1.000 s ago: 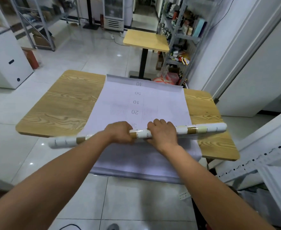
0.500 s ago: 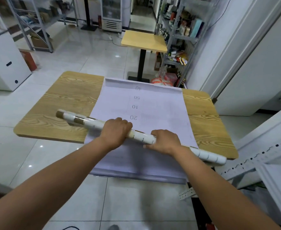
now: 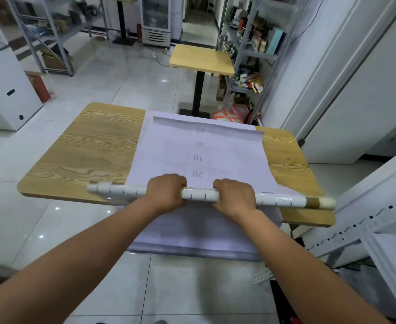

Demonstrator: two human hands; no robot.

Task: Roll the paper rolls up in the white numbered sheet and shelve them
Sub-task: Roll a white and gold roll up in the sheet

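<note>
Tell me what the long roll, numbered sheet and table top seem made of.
The roll looks like paper: glossy white, tick marks, a brown band near one end. The sheet is thin matte paper; its near end droops off the table. The table top shows wood grain, possibly laminate.

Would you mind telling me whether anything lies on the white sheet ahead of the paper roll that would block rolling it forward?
Nothing visible does. The left hand and right hand grip the paper roll directly, and the white numbered sheet ahead of it is bare but for printed numbers up to its far edge.
</note>
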